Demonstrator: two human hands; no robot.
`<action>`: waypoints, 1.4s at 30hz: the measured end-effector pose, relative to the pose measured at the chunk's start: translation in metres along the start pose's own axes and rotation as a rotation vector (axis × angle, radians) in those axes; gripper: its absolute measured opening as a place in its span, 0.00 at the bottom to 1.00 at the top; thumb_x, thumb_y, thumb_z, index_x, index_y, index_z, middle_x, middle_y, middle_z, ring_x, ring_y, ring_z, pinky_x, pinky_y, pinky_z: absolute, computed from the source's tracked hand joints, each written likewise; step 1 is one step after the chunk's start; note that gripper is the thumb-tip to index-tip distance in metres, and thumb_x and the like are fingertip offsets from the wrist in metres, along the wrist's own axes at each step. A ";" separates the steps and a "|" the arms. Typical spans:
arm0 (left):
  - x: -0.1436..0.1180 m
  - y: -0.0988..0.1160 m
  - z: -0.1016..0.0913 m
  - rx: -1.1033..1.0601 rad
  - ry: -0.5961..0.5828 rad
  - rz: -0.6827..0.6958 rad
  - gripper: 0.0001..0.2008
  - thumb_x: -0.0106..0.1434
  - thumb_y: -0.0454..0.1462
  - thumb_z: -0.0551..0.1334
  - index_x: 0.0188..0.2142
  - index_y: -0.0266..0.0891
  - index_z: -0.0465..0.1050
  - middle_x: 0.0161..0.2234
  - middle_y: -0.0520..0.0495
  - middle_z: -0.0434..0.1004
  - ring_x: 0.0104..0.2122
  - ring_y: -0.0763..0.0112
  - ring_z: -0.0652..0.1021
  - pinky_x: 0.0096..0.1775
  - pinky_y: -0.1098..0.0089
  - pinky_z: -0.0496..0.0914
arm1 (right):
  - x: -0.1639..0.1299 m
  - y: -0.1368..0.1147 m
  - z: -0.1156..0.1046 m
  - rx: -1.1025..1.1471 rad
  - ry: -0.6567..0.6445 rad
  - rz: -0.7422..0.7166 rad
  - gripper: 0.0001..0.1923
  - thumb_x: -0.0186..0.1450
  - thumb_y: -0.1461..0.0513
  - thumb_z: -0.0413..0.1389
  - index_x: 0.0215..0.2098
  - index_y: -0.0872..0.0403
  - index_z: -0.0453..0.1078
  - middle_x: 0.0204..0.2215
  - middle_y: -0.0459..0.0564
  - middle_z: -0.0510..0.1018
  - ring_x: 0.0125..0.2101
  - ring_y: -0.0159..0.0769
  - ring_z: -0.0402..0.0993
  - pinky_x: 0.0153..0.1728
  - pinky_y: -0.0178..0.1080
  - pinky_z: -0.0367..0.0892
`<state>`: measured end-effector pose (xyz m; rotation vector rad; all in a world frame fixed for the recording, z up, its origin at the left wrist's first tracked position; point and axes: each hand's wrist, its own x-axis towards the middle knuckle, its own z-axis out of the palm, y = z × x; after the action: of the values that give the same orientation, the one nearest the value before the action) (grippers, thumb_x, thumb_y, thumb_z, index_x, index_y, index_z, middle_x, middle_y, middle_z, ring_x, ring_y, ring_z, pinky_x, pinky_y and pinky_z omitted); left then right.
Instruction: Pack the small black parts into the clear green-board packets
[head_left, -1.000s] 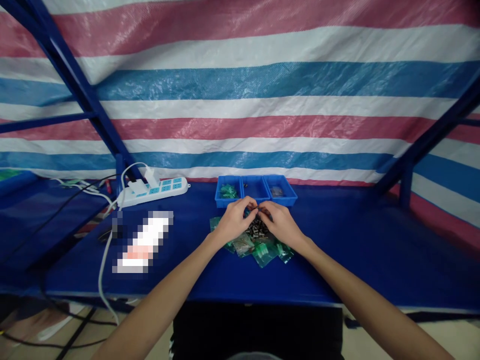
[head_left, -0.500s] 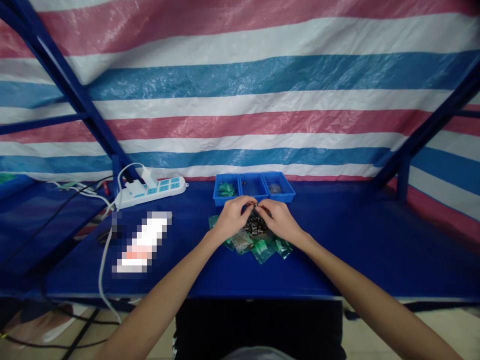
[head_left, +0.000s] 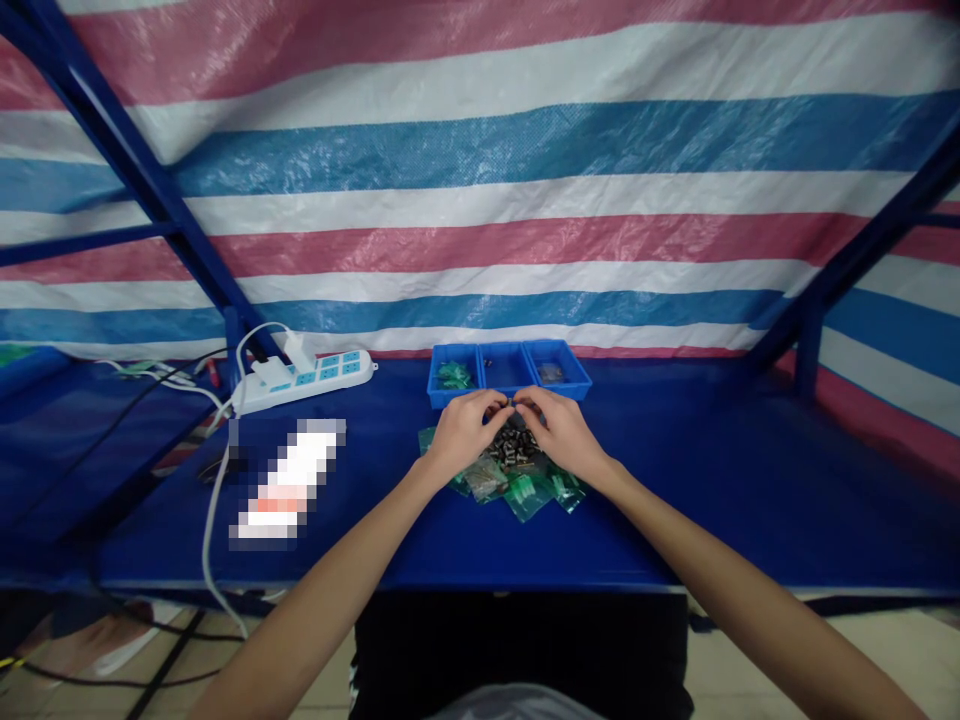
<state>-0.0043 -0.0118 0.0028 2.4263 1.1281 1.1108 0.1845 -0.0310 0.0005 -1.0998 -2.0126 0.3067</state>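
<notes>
My left hand (head_left: 463, 432) and my right hand (head_left: 561, 432) meet fingertip to fingertip above a heap of small dark metal parts (head_left: 514, 447). Both pinch one tiny dark part (head_left: 512, 403) between them. The heap lies on several small green plastic bags (head_left: 526, 492) spread on the blue table (head_left: 675, 500). Just behind my hands stands a blue tray with three compartments (head_left: 508, 372): green bags in the left one, a few small parts in the middle and right ones.
A white power strip (head_left: 307, 379) with plugs and white cables lies at the back left. A blurred white object (head_left: 289, 483) rests left of my hands. Blue frame bars rise at both sides, and a striped tarp closes the back.
My hands stay together over the heap, fingers shifting slightly on the tiny part. The view has tilted a little, so everything sits slightly higher in the picture.
</notes>
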 end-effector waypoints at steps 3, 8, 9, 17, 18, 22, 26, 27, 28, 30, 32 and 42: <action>0.000 0.001 0.000 -0.005 -0.028 0.021 0.07 0.69 0.39 0.60 0.40 0.40 0.76 0.36 0.47 0.81 0.35 0.65 0.80 0.37 0.68 0.72 | 0.000 0.002 0.001 -0.002 0.006 -0.023 0.11 0.70 0.66 0.48 0.48 0.52 0.69 0.41 0.52 0.79 0.39 0.40 0.76 0.40 0.38 0.66; 0.000 0.003 0.000 -0.021 -0.060 0.008 0.09 0.71 0.40 0.58 0.38 0.40 0.76 0.33 0.48 0.80 0.33 0.65 0.79 0.36 0.69 0.70 | 0.000 0.006 0.003 -0.033 -0.021 -0.023 0.09 0.70 0.66 0.50 0.44 0.53 0.71 0.39 0.53 0.79 0.38 0.40 0.76 0.38 0.38 0.66; 0.000 0.004 0.000 -0.023 -0.064 0.003 0.10 0.71 0.40 0.57 0.37 0.40 0.75 0.33 0.49 0.80 0.33 0.66 0.79 0.35 0.69 0.69 | 0.000 0.007 0.003 -0.037 -0.023 -0.021 0.08 0.69 0.65 0.51 0.43 0.53 0.71 0.38 0.53 0.79 0.37 0.40 0.76 0.37 0.38 0.66; 0.001 0.002 -0.002 -0.058 -0.017 -0.008 0.10 0.72 0.41 0.56 0.40 0.40 0.74 0.32 0.50 0.79 0.31 0.68 0.78 0.31 0.72 0.67 | 0.000 0.000 0.003 -0.002 -0.030 0.014 0.08 0.70 0.61 0.52 0.34 0.53 0.70 0.27 0.46 0.75 0.29 0.36 0.72 0.32 0.36 0.62; 0.001 0.002 -0.002 -0.060 -0.019 -0.004 0.10 0.72 0.40 0.55 0.39 0.40 0.74 0.32 0.50 0.79 0.32 0.68 0.78 0.32 0.72 0.68 | 0.000 -0.001 0.004 0.006 -0.023 0.021 0.08 0.71 0.61 0.52 0.34 0.53 0.70 0.27 0.46 0.75 0.28 0.36 0.72 0.32 0.36 0.62; 0.003 0.002 -0.003 -0.103 -0.039 -0.026 0.08 0.70 0.37 0.56 0.40 0.40 0.75 0.34 0.50 0.80 0.33 0.68 0.79 0.35 0.71 0.70 | -0.001 -0.001 0.006 0.030 0.014 0.053 0.08 0.71 0.59 0.52 0.35 0.52 0.71 0.26 0.46 0.76 0.27 0.36 0.73 0.31 0.36 0.63; 0.003 0.004 -0.002 -0.164 -0.036 -0.044 0.07 0.68 0.35 0.59 0.42 0.40 0.75 0.36 0.49 0.81 0.34 0.68 0.80 0.37 0.71 0.72 | -0.004 -0.004 0.009 0.091 0.073 0.110 0.07 0.70 0.58 0.53 0.36 0.52 0.70 0.28 0.48 0.78 0.29 0.38 0.76 0.32 0.37 0.67; 0.003 0.005 -0.002 -0.170 -0.034 -0.044 0.07 0.68 0.35 0.59 0.43 0.40 0.75 0.36 0.49 0.81 0.34 0.68 0.80 0.38 0.71 0.73 | -0.004 -0.005 0.010 0.118 0.090 0.128 0.07 0.69 0.58 0.53 0.36 0.52 0.70 0.29 0.48 0.78 0.29 0.38 0.77 0.32 0.37 0.68; 0.003 0.005 -0.003 -0.173 -0.032 -0.044 0.07 0.68 0.35 0.59 0.43 0.40 0.75 0.35 0.49 0.81 0.34 0.68 0.80 0.38 0.71 0.73 | -0.005 -0.007 0.011 0.152 0.106 0.146 0.07 0.69 0.58 0.54 0.35 0.52 0.70 0.30 0.49 0.79 0.28 0.38 0.77 0.32 0.38 0.69; 0.003 0.005 -0.003 -0.175 -0.028 -0.045 0.06 0.68 0.35 0.59 0.42 0.39 0.75 0.34 0.49 0.81 0.34 0.69 0.80 0.38 0.71 0.73 | -0.006 -0.010 0.014 0.240 0.138 0.184 0.08 0.68 0.57 0.54 0.35 0.52 0.69 0.31 0.49 0.79 0.27 0.37 0.78 0.31 0.38 0.70; 0.003 0.005 -0.003 -0.178 -0.031 -0.050 0.06 0.69 0.36 0.59 0.40 0.39 0.75 0.33 0.50 0.81 0.33 0.69 0.80 0.38 0.71 0.73 | -0.006 -0.012 0.016 0.338 0.153 0.219 0.08 0.67 0.56 0.55 0.36 0.52 0.69 0.31 0.49 0.80 0.26 0.37 0.78 0.29 0.37 0.71; 0.001 0.001 -0.009 0.075 -0.100 0.023 0.08 0.69 0.34 0.57 0.44 0.40 0.73 0.39 0.47 0.78 0.35 0.67 0.78 0.35 0.70 0.69 | 0.020 -0.003 0.001 0.679 0.232 0.356 0.11 0.59 0.55 0.63 0.33 0.54 0.71 0.22 0.45 0.75 0.20 0.33 0.72 0.20 0.34 0.64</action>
<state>-0.0094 -0.0126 0.0101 2.5276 1.1321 0.9581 0.1763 -0.0165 0.0120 -0.9794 -1.3363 0.9225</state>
